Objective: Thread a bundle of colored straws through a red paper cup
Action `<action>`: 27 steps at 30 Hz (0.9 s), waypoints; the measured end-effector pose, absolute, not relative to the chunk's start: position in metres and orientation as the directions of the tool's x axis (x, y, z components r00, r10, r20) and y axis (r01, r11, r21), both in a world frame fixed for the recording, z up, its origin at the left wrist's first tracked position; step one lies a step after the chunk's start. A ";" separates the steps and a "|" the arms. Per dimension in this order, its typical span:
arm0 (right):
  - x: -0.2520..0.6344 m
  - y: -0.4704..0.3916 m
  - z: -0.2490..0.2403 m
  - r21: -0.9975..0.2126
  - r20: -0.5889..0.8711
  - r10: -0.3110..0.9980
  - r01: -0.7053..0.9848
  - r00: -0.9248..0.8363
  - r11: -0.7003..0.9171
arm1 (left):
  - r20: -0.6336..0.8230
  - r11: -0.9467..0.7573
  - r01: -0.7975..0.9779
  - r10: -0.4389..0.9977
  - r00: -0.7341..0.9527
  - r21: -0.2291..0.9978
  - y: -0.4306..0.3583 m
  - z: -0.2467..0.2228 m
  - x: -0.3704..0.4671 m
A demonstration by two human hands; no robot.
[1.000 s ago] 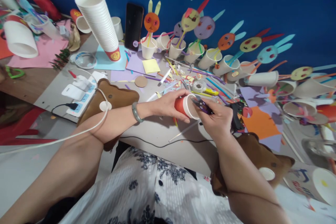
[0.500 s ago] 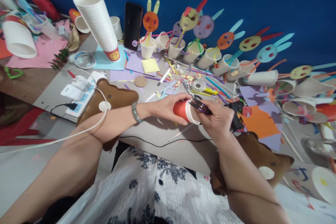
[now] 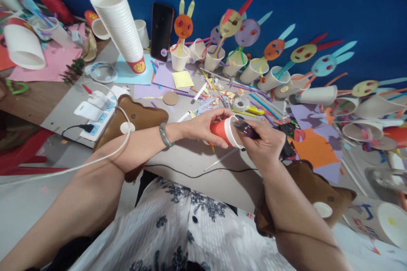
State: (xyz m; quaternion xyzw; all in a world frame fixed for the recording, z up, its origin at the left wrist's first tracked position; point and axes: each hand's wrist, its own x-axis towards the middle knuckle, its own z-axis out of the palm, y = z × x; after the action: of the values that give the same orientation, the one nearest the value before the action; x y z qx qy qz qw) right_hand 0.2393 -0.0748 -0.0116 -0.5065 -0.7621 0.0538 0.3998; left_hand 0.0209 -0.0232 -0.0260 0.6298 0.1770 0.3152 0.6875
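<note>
My left hand (image 3: 205,129) wraps round a red paper cup (image 3: 219,132) with a white rim, lying on its side with its mouth toward the right. My right hand (image 3: 265,142) grips a dark purple and black tool (image 3: 246,128), perhaps scissors. The tool's front end reaches the cup's mouth, and its tip is hidden there. Both hands are close together over the grey table (image 3: 190,163). A thin pale stick (image 3: 219,161) lies just below the cup.
A tall stack of white cups (image 3: 117,25) stands at the back left, by a phone (image 3: 161,31). Rabbit-faced cups, one with an orange rabbit face (image 3: 183,26), line the blue wall. Paper scraps, tape (image 3: 241,104), a power strip (image 3: 100,118) and brown cushions (image 3: 136,114) surround the hands.
The cup has turned slightly in my left hand, so its mouth faces more toward me. The tool in my right hand has tilted and sits further into the mouth.
</note>
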 end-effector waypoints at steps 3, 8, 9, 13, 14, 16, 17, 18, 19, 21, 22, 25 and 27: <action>0.241 -0.075 -0.010 -0.456 0.552 0.802 0.723 -0.228 0.519 | 0.135 0.025 -0.201 0.659 0.739 0.979 -0.025 -0.026 0.020; 0.242 -0.075 -0.011 -0.407 0.579 0.773 0.729 -0.260 0.550 | 0.090 0.048 -0.163 0.664 0.742 0.985 -0.027 -0.028 0.020; 0.243 -0.075 -0.011 -0.403 0.585 0.767 0.727 -0.263 0.556 | 0.088 0.050 -0.162 0.664 0.742 0.985 -0.028 -0.027 0.020; 0.243 -0.074 -0.011 -0.382 0.597 0.749 0.720 -0.287 0.580 | 0.096 0.054 -0.175 0.663 0.743 0.983 -0.028 -0.026 0.021; 0.243 -0.074 -0.011 -0.380 0.592 0.750 0.718 -0.295 0.583 | 0.094 0.057 -0.175 0.664 0.742 0.983 -0.027 -0.026 0.021; 0.243 -0.074 -0.010 -0.387 0.579 0.757 0.714 -0.304 0.583 | 0.092 0.061 -0.177 0.666 0.740 0.982 -0.028 -0.026 0.021; 0.243 -0.073 -0.009 -0.396 0.570 0.763 0.712 -0.305 0.580 | 0.093 0.060 -0.178 0.666 0.740 0.982 -0.028 -0.026 0.022; 0.242 -0.073 -0.009 -0.406 0.560 0.771 0.711 -0.303 0.574 | 0.095 0.059 -0.180 0.665 0.740 0.982 -0.028 -0.026 0.022; 0.242 -0.073 -0.008 -0.416 0.550 0.780 0.713 -0.298 0.565 | 0.096 0.059 -0.180 0.664 0.742 0.982 -0.028 -0.025 0.022; 0.241 -0.073 -0.007 -0.427 0.526 0.801 0.724 -0.288 0.541 | 0.087 0.069 -0.176 0.664 0.743 0.982 -0.029 -0.025 0.022; 0.241 -0.072 -0.007 -0.429 0.514 0.809 0.732 -0.284 0.530 | 0.080 0.076 -0.174 0.664 0.743 0.982 -0.029 -0.025 0.022; 0.241 -0.071 -0.006 -0.430 0.490 0.827 0.749 -0.276 0.505 | 0.069 0.089 -0.172 0.668 0.741 0.981 -0.031 -0.024 0.022; 0.241 -0.071 -0.005 -0.434 0.482 0.834 0.753 -0.270 0.495 | 0.068 0.087 -0.169 0.671 0.739 0.982 -0.031 -0.023 0.022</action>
State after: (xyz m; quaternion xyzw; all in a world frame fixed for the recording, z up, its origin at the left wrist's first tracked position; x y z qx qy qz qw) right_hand 0.2410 -0.0710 -0.0055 -0.4992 -0.7947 0.0594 0.3403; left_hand 0.0223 -0.0313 -0.0233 0.6070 0.2065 0.2967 0.7077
